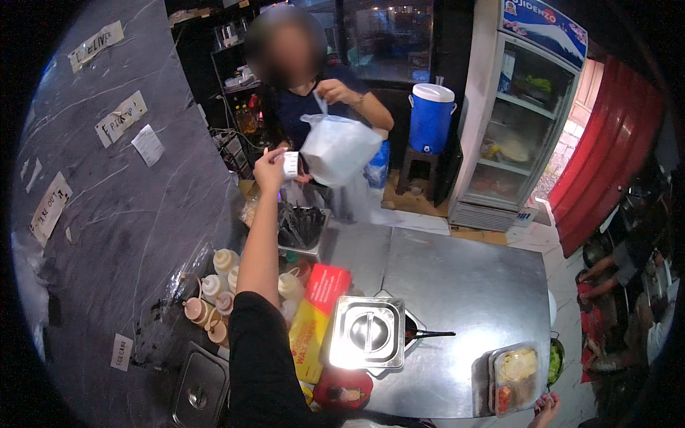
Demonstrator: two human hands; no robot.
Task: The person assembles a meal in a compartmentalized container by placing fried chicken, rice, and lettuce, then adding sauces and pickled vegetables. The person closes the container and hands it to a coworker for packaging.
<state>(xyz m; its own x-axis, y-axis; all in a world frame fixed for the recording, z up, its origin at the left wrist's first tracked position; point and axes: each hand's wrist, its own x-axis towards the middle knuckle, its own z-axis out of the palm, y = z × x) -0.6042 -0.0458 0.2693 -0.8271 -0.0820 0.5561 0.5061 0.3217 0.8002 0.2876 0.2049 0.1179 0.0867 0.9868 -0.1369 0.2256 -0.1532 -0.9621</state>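
Note:
My left hand (268, 172) is stretched far out over the counter, closed on a small white paper slip (290, 165). Right beside the slip hangs a white plastic bag (337, 150), held up by its handles in the hand (338, 91) of a person facing me. At the lower right edge, my right hand (546, 409) shows only in part. Its fingers are curled, and what they hold, if anything, is hidden. Just left of it sits a clear-lidded food container (515, 378) with pale and reddish food inside.
A lidded steel pan (367, 332) stands on the steel counter (457, 285), near a red-and-yellow wax paper box (311, 335). Squeeze bottles (214, 287) cluster left of my arm; black utensils (301, 227) fill a tray. Behind are a blue cooler (430, 118) and a glass-door fridge (517, 121).

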